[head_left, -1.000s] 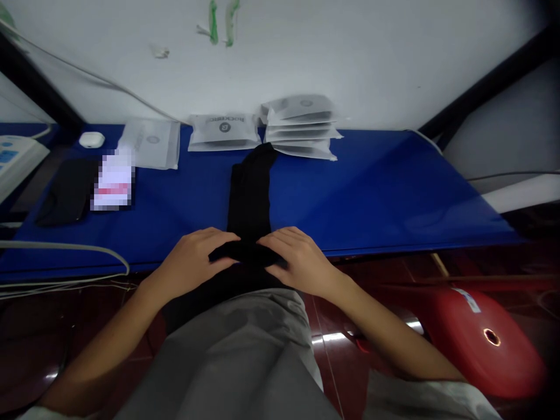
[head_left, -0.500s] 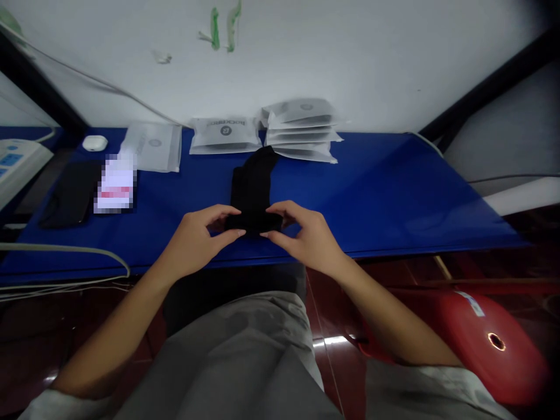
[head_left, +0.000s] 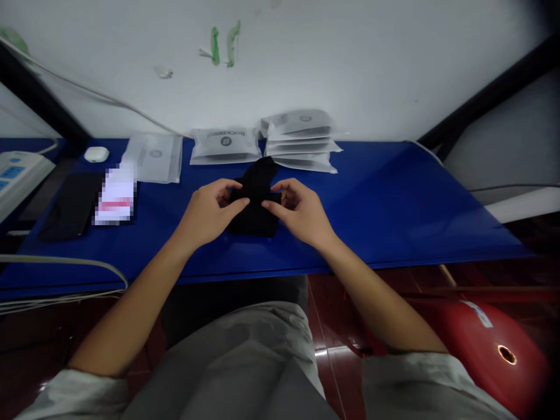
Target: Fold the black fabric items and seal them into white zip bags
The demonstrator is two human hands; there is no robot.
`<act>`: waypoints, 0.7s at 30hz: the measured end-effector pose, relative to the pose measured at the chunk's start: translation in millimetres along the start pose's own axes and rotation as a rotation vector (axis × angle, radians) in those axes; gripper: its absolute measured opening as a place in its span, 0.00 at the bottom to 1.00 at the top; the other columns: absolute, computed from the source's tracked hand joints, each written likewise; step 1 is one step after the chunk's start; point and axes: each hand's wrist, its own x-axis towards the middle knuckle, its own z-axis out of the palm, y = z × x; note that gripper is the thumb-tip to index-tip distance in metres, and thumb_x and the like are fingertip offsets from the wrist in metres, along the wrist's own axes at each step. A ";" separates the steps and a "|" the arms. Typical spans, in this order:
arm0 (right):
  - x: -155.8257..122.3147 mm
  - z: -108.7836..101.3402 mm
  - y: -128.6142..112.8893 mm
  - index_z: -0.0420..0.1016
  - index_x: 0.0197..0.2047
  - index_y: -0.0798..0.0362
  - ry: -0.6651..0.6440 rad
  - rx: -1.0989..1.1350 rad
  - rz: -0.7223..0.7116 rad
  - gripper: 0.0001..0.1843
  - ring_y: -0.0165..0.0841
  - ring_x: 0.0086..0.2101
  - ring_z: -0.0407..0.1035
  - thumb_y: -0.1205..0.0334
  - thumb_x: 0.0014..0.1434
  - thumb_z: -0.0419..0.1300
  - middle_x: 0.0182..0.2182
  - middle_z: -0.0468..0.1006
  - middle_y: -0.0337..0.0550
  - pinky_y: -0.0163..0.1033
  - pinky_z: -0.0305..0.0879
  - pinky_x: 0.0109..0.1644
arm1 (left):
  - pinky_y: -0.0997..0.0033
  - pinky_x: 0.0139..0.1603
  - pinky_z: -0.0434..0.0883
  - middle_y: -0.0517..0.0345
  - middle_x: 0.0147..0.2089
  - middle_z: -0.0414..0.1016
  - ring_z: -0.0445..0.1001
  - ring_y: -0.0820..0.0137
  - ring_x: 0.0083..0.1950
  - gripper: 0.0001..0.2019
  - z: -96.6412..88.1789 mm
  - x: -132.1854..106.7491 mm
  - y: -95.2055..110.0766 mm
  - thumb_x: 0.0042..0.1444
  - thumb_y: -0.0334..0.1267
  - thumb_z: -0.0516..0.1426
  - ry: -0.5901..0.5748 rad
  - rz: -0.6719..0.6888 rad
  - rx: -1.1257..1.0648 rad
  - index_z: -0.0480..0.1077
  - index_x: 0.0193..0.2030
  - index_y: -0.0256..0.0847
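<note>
A piece of black cloth [head_left: 254, 224], long and soft like a sleeve or a sock, lies partly folded on the blue table, its narrow end pointing at the wall. My left hand [head_left: 209, 211] pinches the left side of a fold between thumb and fingers. Opposite it, my right hand [head_left: 304, 213] grips the right side of that same fold in a like pinch. Part of the cloth sticks out flat below my thumbs, toward the table's front edge. My fingertips hide some of the fold.
Behind the cloth are a stack of frosted zip bags [head_left: 301, 143], a single printed bag [head_left: 225, 146] and another bag [head_left: 155, 157]. A lit phone [head_left: 116, 195], a dark phone [head_left: 70, 204] and a white earbud case [head_left: 96, 154] lie left. Cables [head_left: 65, 259] cross the front left. A red stool [head_left: 476, 344] stands right.
Both hands have moved away from me over the cloth, carrying the pinched fold from its near end toward its middle. The view has tilted slightly upward.
</note>
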 end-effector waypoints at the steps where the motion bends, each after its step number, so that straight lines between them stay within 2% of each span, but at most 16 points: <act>1: 3.1 1.5 2.7 0.68 0.36 0.51 0.006 -0.020 0.003 0.13 0.27 0.23 0.60 0.56 0.51 0.65 0.21 0.63 0.30 0.36 0.58 0.30 | 0.71 0.32 0.66 0.61 0.27 0.69 0.67 0.73 0.28 0.17 1.7 4.0 -1.6 0.52 0.45 0.60 -0.001 -0.001 0.024 0.73 0.45 0.38; 3: 8.3 5.3 9.7 0.68 0.38 0.51 0.014 -0.093 0.002 0.14 0.29 0.24 0.63 0.55 0.52 0.65 0.22 0.66 0.32 0.37 0.61 0.31 | 0.69 0.36 0.68 0.58 0.31 0.72 0.70 0.71 0.31 0.17 5.9 10.2 -5.0 0.53 0.44 0.59 0.002 0.001 0.107 0.73 0.47 0.37; 5: 10.9 8.9 16.6 0.67 0.44 0.53 0.009 -0.238 -0.031 0.17 0.34 0.29 0.68 0.55 0.54 0.63 0.28 0.72 0.39 0.41 0.65 0.35 | 0.65 0.42 0.70 0.53 0.40 0.75 0.73 0.67 0.38 0.17 10.5 12.1 -7.2 0.55 0.41 0.58 0.030 0.036 0.259 0.71 0.50 0.37; 7: 8.9 10.7 20.6 0.66 0.50 0.55 0.009 -0.435 -0.101 0.20 0.41 0.38 0.70 0.55 0.57 0.60 0.39 0.75 0.50 0.47 0.66 0.42 | 0.62 0.48 0.69 0.47 0.50 0.72 0.72 0.62 0.48 0.17 13.8 8.4 -7.2 0.57 0.37 0.55 0.087 0.136 0.442 0.68 0.53 0.37; 9: 1.6 9.7 19.4 0.66 0.53 0.56 0.021 -0.596 -0.199 0.20 0.47 0.47 0.68 0.56 0.60 0.57 0.48 0.73 0.57 0.51 0.65 0.48 | 0.60 0.52 0.68 0.46 0.54 0.71 0.70 0.60 0.54 0.15 14.4 -0.1 -5.4 0.60 0.34 0.52 0.108 0.276 0.567 0.67 0.54 0.37; 11: -9.4 6.4 14.0 0.66 0.54 0.56 0.005 -0.648 -0.322 0.19 0.46 0.51 0.66 0.57 0.63 0.53 0.52 0.71 0.57 0.51 0.63 0.52 | 0.60 0.54 0.68 0.47 0.53 0.72 0.70 0.61 0.54 0.15 12.5 -10.6 -4.1 0.62 0.33 0.50 0.037 0.400 0.597 0.68 0.53 0.36; 14: -25.2 1.2 5.6 0.65 0.57 0.56 -0.156 -0.680 -0.468 0.22 0.44 0.55 0.64 0.53 0.64 0.51 0.55 0.70 0.55 0.52 0.60 0.58 | 0.59 0.57 0.66 0.45 0.57 0.70 0.68 0.60 0.58 0.18 7.6 -23.1 -6.7 0.62 0.39 0.52 -0.149 0.480 0.621 0.65 0.57 0.34; 17: -32.6 -1.1 3.8 0.62 0.61 0.59 -0.301 -0.749 -0.481 0.29 0.45 0.59 0.60 0.49 0.62 0.54 0.59 0.66 0.57 0.55 0.56 0.61 | 0.54 0.62 0.62 0.43 0.65 0.61 0.59 0.56 0.65 0.24 5.1 -27.3 -13.3 0.59 0.40 0.55 -0.296 0.474 0.683 0.60 0.61 0.35; 19: -33.0 -1.0 5.3 0.60 0.62 0.61 -0.353 -0.775 -0.456 0.32 0.46 0.60 0.58 0.49 0.61 0.56 0.61 0.63 0.58 0.56 0.56 0.62 | 0.54 0.63 0.61 0.44 0.67 0.58 0.56 0.56 0.67 0.26 6.0 -26.6 -17.0 0.59 0.37 0.53 -0.341 0.447 0.710 0.57 0.64 0.36; 21: -31.2 -0.3 6.8 0.59 0.63 0.61 -0.385 -0.780 -0.436 0.33 0.46 0.60 0.58 0.50 0.60 0.57 0.61 0.63 0.58 0.55 0.57 0.62 | 0.55 0.62 0.62 0.44 0.67 0.58 0.57 0.57 0.67 0.26 8.7 -24.6 -18.9 0.59 0.32 0.51 -0.361 0.421 0.729 0.55 0.65 0.35</act>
